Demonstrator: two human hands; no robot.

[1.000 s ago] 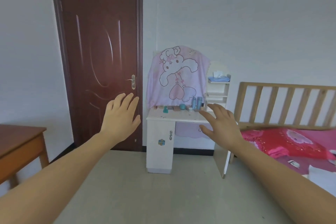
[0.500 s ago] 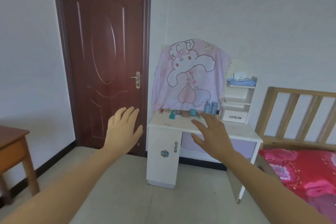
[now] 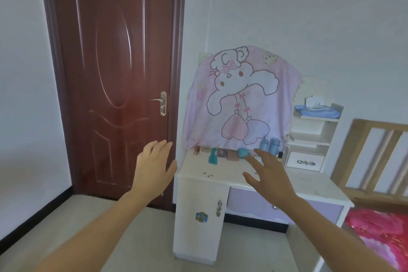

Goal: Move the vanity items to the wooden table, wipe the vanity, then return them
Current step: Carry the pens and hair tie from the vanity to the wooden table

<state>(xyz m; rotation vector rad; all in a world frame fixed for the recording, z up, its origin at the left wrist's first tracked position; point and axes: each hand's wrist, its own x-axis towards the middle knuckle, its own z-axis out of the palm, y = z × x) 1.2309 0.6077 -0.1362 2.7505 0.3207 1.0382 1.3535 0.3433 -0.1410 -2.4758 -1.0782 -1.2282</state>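
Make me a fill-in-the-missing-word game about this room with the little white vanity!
The left hand is raised in front of the brown ____.
The right hand is open and holds ____.
The blue tissue pack lies on the ____ shelf of the vanity.
Missing words: door, nothing, top.
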